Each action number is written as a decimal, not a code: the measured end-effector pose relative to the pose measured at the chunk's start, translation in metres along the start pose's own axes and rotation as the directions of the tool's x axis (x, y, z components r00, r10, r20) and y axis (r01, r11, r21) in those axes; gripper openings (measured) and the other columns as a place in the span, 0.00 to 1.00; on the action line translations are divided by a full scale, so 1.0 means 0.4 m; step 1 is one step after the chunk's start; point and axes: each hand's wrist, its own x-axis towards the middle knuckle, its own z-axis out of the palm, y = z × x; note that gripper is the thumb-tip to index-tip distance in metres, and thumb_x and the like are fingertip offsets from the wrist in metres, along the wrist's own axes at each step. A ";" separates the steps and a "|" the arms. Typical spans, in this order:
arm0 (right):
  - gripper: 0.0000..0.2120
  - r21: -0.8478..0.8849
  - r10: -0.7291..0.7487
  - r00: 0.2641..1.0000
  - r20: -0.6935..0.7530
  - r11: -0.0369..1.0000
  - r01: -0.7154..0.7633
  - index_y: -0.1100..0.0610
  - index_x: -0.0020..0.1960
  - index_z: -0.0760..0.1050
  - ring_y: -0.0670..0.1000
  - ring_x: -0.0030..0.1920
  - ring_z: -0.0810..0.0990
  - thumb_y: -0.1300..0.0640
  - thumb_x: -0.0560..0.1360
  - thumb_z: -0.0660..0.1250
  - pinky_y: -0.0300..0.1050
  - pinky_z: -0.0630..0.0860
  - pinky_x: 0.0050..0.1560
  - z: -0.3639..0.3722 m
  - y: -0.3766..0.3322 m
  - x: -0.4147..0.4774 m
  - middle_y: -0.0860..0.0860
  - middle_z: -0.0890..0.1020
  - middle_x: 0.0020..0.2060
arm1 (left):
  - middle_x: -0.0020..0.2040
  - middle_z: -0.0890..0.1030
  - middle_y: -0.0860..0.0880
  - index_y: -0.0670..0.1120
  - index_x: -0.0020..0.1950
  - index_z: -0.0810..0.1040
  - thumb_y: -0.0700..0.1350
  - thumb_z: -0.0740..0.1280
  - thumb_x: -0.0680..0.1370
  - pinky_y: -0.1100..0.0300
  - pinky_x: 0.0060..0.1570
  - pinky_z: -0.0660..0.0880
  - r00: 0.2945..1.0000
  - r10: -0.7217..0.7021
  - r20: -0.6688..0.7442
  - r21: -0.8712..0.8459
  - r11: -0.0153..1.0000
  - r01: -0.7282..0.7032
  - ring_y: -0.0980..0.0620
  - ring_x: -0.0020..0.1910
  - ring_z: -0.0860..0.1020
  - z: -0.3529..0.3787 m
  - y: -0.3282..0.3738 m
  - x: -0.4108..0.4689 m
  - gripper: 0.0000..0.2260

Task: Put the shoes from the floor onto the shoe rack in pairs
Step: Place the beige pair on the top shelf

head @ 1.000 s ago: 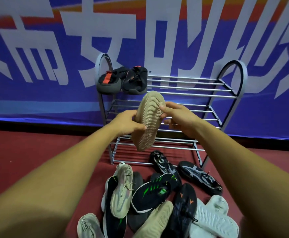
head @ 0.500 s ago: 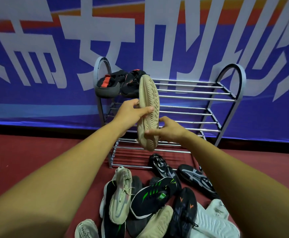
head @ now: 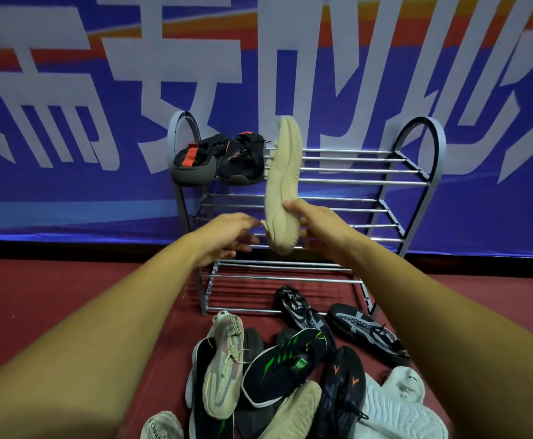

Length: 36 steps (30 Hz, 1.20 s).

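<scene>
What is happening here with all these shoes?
A person is filling a metal shoe rack. The right hand grips a beige shoe by its lower end, upright before the rack; the left hand is open beside it. One black-and-red pair sits on the top shelf, left side. Other shoes lie heaped on the red floor.

On the top shelf of the shoe rack, at its left end, sits a pair of shoes. Loose shoes lie on the floor before it.
</scene>
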 end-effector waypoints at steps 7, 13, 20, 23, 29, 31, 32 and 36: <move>0.17 0.116 -0.043 0.999 0.025 0.992 0.040 0.52 0.52 0.82 0.43 0.32 0.76 0.40 0.77 0.65 0.44 0.67 0.43 -0.008 -0.029 -0.004 0.47 0.82 0.37 | 0.54 0.84 0.41 0.50 0.61 0.78 0.49 0.57 0.82 0.60 0.36 0.65 0.978 0.004 0.209 -0.194 0.980 0.037 0.50 0.46 0.81 0.023 0.030 -0.016 0.12; 0.19 0.240 -0.188 0.977 -0.104 0.948 0.208 0.59 0.51 0.79 0.46 0.30 0.65 0.42 0.79 0.65 0.41 0.61 0.34 -0.023 -0.033 0.004 0.52 0.73 0.33 | 0.45 0.84 0.44 0.52 0.53 0.79 0.46 0.62 0.82 0.63 0.31 0.63 0.989 0.129 0.069 -0.276 0.955 -0.105 0.52 0.38 0.79 0.044 0.052 -0.001 0.06; 0.27 0.183 -0.186 0.976 -0.110 0.962 0.204 0.54 0.65 0.73 0.49 0.50 0.84 0.49 0.70 0.77 0.46 0.74 0.53 -0.022 -0.033 0.010 0.52 0.86 0.51 | 0.42 0.81 0.48 0.50 0.52 0.77 0.44 0.62 0.82 0.65 0.27 0.62 0.993 0.099 -0.069 -0.344 0.932 -0.117 0.54 0.35 0.77 0.076 0.069 0.029 0.05; 0.34 0.025 -0.235 0.962 -0.139 0.970 0.240 0.55 0.70 0.68 0.48 0.55 0.83 0.51 0.69 0.78 0.44 0.74 0.53 -0.015 -0.034 0.017 0.52 0.84 0.55 | 0.43 0.81 0.48 0.50 0.57 0.77 0.45 0.62 0.82 0.65 0.27 0.63 0.988 0.110 -0.106 -0.367 0.919 -0.142 0.55 0.35 0.76 0.081 0.075 0.045 0.07; 0.30 -0.061 -0.305 0.930 -0.204 0.952 0.299 0.53 0.69 0.66 0.48 0.53 0.82 0.54 0.72 0.76 0.40 0.74 0.47 -0.008 -0.029 0.031 0.52 0.82 0.53 | 0.44 0.81 0.50 0.52 0.64 0.76 0.48 0.66 0.80 0.66 0.25 0.63 0.979 0.116 -0.165 -0.397 0.901 -0.174 0.56 0.35 0.75 0.098 0.080 0.083 0.13; 0.28 -0.022 -0.292 0.935 -0.199 0.956 0.294 0.53 0.69 0.68 0.48 0.51 0.83 0.55 0.73 0.75 0.38 0.73 0.45 -0.014 -0.029 0.034 0.52 0.84 0.53 | 0.43 0.81 0.50 0.51 0.64 0.77 0.48 0.68 0.79 0.66 0.26 0.64 0.981 0.104 -0.165 -0.415 0.895 -0.165 0.56 0.36 0.74 0.100 0.082 0.090 0.14; 0.27 -0.003 -0.289 0.936 -0.200 0.956 0.294 0.53 0.69 0.69 0.48 0.50 0.83 0.56 0.73 0.75 0.38 0.73 0.44 -0.017 -0.028 0.035 0.53 0.84 0.52 | 0.43 0.81 0.50 0.51 0.64 0.77 0.49 0.68 0.79 0.66 0.26 0.64 0.981 0.111 -0.158 -0.409 0.897 -0.167 0.56 0.37 0.74 0.102 0.083 0.094 0.14; 0.18 0.017 -0.296 0.937 -0.186 0.952 0.304 0.50 0.63 0.73 0.37 0.39 0.82 0.59 0.76 0.72 0.29 0.74 0.37 -0.026 -0.024 0.044 0.49 0.84 0.46 | 0.49 0.83 0.50 0.53 0.65 0.77 0.53 0.67 0.79 0.66 0.27 0.66 0.975 0.163 -0.148 -0.319 0.926 -0.204 0.57 0.40 0.76 0.107 0.081 0.108 0.15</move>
